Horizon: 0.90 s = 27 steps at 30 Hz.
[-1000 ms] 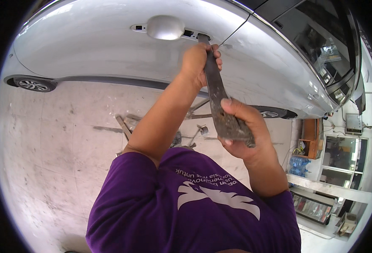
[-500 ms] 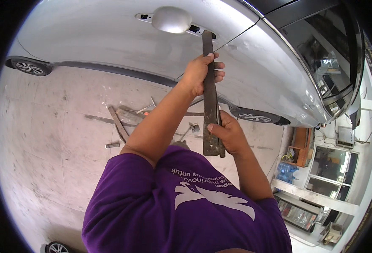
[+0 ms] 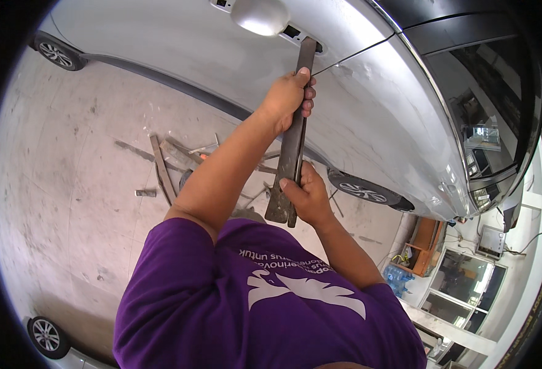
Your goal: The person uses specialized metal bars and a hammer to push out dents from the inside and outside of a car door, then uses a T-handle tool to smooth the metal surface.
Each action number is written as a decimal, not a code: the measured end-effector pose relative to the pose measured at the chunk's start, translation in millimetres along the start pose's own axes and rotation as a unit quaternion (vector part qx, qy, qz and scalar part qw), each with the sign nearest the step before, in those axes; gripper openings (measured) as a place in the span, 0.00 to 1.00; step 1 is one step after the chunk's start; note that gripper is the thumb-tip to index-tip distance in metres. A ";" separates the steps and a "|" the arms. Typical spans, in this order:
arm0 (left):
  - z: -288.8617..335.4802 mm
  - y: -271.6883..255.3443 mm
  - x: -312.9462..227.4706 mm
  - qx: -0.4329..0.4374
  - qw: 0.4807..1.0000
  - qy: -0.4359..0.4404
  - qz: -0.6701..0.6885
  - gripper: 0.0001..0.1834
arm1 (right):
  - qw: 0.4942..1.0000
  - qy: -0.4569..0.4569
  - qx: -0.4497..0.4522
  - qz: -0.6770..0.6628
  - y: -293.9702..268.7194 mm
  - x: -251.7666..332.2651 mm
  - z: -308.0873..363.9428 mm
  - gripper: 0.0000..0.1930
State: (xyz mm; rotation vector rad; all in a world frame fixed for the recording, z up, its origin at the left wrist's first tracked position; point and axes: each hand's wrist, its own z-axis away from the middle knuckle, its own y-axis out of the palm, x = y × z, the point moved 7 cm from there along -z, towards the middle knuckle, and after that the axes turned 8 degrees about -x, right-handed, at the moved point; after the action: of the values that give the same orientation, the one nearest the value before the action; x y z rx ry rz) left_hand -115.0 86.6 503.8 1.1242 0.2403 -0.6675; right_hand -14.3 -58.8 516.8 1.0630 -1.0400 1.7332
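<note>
A long flat dark metal bar [image 3: 292, 146], with a second thin strip along its right edge, runs down from the silver car door [image 3: 179, 49]. Its upper tip sits in the dark opening at the right end of the door handle recess. My left hand [image 3: 287, 98] is wrapped round the bar's upper part, a little below that opening. Lower down, my right hand [image 3: 308, 195] grips the bar near its wide bottom end, thumb on the front face. Left of the opening is the rounded silver handle cup [image 3: 260, 17].
Several metal bars and hand tools [image 3: 160, 163] lie on the pale floor [image 3: 62, 203] behind my left arm. A car wheel [image 3: 366, 189] stands below the door. Farther right are an orange-brown wooden shelf [image 3: 423, 246] and blue plastic bottles [image 3: 399, 278].
The bar's lower end has swung left along with my right hand, so the bar slants more. Its tip remains at the opening. The whole view has tilted and shifted.
</note>
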 end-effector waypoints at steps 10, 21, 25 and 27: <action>-0.9 2.2 3.5 -0.007 1.000 0.018 0.018 0.14 | 1.000 -0.027 0.005 0.008 -9.7 -2.0 0.9 0.10; 1.6 -0.9 5.3 -0.007 1.000 0.000 0.015 0.15 | 1.000 -0.010 0.003 0.020 -5.9 -4.9 5.5 0.08; -0.1 -1.0 3.7 0.004 1.000 -0.008 0.011 0.15 | 0.997 0.069 -0.020 0.010 -13.6 -13.3 13.0 0.07; -2.8 -1.3 4.4 0.001 1.000 -0.015 -0.009 0.15 | 0.993 0.110 -0.043 -0.013 -25.0 -14.2 19.8 0.08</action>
State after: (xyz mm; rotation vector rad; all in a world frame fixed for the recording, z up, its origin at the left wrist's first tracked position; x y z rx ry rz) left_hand -111.9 87.1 499.3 1.1148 0.2245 -0.6994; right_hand 17.7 -72.5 515.0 0.8078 -0.9477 1.7236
